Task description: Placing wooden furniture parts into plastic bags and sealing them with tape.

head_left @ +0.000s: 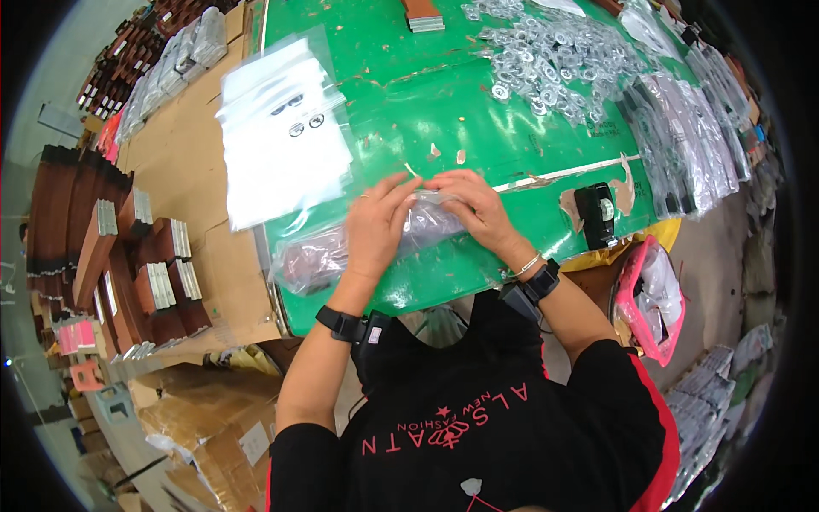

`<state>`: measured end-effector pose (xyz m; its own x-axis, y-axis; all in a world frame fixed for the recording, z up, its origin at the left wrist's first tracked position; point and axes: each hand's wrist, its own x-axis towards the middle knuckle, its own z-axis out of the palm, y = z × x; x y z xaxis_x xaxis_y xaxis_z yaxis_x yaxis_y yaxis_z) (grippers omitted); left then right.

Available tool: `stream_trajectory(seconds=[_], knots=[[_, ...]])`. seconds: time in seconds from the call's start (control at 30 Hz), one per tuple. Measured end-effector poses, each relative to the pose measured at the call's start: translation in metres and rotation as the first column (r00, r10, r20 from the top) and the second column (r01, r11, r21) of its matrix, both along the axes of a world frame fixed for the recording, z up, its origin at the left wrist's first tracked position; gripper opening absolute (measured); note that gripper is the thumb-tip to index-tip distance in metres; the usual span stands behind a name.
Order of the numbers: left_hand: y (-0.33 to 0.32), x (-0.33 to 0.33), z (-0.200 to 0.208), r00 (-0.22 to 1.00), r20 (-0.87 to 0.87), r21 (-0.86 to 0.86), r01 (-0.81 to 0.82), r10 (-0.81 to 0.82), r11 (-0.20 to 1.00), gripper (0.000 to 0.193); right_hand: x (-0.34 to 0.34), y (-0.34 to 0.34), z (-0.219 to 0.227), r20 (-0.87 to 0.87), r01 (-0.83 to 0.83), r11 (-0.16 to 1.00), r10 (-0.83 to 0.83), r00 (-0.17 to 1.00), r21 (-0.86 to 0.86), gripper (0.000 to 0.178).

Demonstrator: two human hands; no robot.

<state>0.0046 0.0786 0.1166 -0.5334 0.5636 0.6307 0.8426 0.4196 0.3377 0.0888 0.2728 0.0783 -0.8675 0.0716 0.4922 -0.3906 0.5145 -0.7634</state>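
A clear plastic bag with something long and reddish-brown inside lies slantwise near the front edge of the green table. My left hand presses on the bag's middle, its fingers bent and closed at the upper edge. From the other side, my right hand pinches that same edge, thumb beneath the fingers. The fingertips of both hands almost meet there. A small pale strip shows just beyond them. The far end of the bag is partly hidden by my hands.
Flat clear bags lie stacked at the left. Small transparent round pieces are heaped far right, near filled plastic packs. A black device sits right; a pink basket stands below. Brown slats are stacked on cardboard at left.
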Motion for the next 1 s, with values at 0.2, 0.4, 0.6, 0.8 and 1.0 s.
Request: stream_trajectory(seconds=[0.2,0.4,0.6,0.8,1.0], knots=[[-0.002,0.003,-0.013,0.9,0.431,-0.024,-0.062,0.066,0.998,0.02,-0.007,-0.009,0.011,0.049,0.031,0.994,-0.026,0.998,-0.107,0.017],[0.004,0.001,-0.006,0.894,0.425,-0.094,-0.114,0.143,0.989,0.021,-0.014,-0.004,0.01,0.058,0.034,0.992,-0.027,0.998,-0.119,0.013],[0.004,0.004,-0.005,0.908,0.414,-0.042,-0.057,0.069,0.997,0.024,-0.031,-0.006,0.0,0.308,0.144,0.866,0.013,0.951,-0.479,0.019],[0.006,0.006,-0.009,0.91,0.395,-0.093,-0.101,0.13,0.991,0.023,-0.011,0.028,0.019,0.35,0.341,0.825,-0.188,0.918,-0.45,0.025],[0.006,0.008,-0.008,0.851,0.51,-0.021,-0.13,0.123,0.991,0.027,-0.03,0.001,0.0,0.252,-0.027,0.861,0.178,0.951,-0.507,0.024]])
